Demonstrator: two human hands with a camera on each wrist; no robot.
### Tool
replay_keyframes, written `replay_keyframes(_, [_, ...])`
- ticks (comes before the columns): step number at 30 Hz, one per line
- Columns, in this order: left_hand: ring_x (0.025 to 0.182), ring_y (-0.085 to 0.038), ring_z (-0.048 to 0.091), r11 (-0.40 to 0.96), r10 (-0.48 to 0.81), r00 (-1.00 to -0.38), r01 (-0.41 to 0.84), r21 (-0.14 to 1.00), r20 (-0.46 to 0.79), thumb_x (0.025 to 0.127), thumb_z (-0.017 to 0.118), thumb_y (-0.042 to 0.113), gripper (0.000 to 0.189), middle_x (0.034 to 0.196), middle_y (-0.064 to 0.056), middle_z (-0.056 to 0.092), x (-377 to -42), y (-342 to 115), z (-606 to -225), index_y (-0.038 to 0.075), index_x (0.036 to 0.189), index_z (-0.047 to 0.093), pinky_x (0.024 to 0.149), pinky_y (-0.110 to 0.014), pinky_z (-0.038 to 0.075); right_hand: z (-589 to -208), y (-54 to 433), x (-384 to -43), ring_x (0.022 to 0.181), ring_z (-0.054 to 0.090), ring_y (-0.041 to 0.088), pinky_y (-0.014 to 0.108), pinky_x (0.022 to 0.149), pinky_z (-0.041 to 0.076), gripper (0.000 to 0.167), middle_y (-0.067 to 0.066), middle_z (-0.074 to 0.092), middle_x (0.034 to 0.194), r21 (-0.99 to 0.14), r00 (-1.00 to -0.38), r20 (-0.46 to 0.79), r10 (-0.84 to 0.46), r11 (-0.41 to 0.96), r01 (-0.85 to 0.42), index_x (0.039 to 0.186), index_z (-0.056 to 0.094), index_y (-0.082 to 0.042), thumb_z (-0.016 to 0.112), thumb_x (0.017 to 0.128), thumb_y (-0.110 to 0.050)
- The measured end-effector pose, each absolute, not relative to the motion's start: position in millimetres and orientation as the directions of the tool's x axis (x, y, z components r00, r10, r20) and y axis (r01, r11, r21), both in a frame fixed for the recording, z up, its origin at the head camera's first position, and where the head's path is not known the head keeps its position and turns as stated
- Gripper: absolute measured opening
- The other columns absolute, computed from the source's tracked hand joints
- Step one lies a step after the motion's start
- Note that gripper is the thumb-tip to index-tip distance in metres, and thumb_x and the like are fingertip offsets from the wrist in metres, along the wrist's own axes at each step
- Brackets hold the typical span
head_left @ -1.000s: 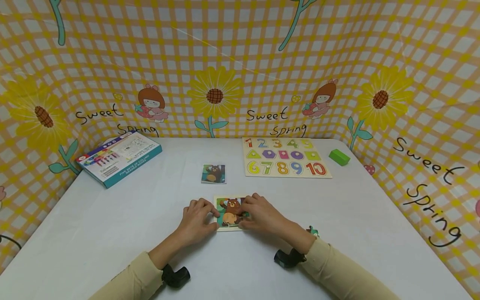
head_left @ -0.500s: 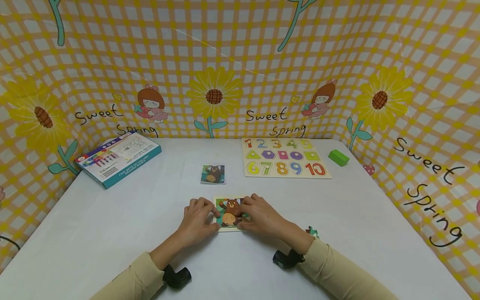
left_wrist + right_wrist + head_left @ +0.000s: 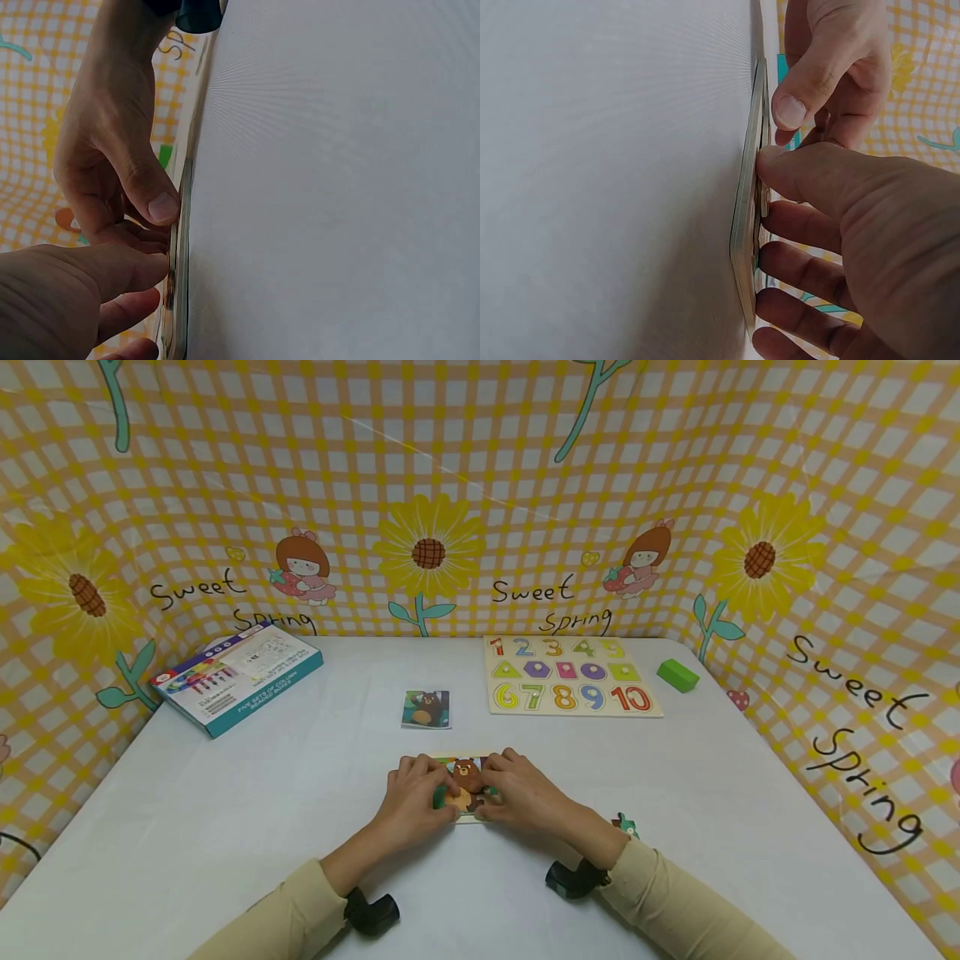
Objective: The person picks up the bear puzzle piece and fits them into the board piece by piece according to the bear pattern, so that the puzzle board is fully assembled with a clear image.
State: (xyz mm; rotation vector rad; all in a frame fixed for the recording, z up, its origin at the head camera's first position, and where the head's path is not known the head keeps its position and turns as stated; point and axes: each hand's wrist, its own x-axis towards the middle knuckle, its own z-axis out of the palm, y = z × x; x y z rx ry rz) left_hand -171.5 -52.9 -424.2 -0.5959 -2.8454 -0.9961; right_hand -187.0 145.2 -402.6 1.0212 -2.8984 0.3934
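Observation:
A bear picture puzzle lies in its thin wooden board at the near middle of the table. My left hand reaches over its left part, with thumb and fingertips touching the bear's belly area. Over the right part, my right hand pinches a flat puzzle piece between thumb and index finger. That piece sits slightly proud of the board in the right wrist view. Its other fingertips rest along the board. The hands hide both sides of the picture.
A bear picture card lies behind the board. Farther back are a number-and-shape board and a green block on the right. A boxed toy set lies at the back left. Patterned cloth walls enclose the table.
My left hand has moved right, from the board's left edge onto the picture, covering more of it. The right hand stays almost where it was.

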Motion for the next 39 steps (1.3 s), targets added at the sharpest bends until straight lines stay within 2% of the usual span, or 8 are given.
replay_keyframes(20, [0.102,-0.023,0.039,0.726,0.341,-0.924,0.376,0.576,0.173,0.074,0.073,0.021,0.012,0.109,-0.002,0.054,-169.7,-51.4,-423.0,0.019,0.083,0.065,0.089,-0.049,0.03,-401.6,145.8,-186.5,0.087,0.045,0.013,0.028,0.075,0.038,0.028,-0.001,0.061,0.094,-0.235,-0.781,0.124,-0.613,0.746,-0.623,0.097,0.07,-0.015,0.076,0.076,-0.033])
replay_keyframes(39, [0.102,-0.022,0.039,0.731,0.343,-0.923,0.379,0.567,0.176,0.074,0.074,0.02,0.012,0.11,-0.003,0.054,-169.6,-51.0,-422.9,0.019,0.082,0.066,0.088,-0.047,0.03,-401.4,145.9,-187.1,0.086,0.044,0.013,0.027,0.074,0.037,0.022,-0.003,0.059,0.094,-0.236,-0.783,0.124,-0.61,0.748,-0.62,0.09,0.067,-0.019,0.075,0.077,-0.035])
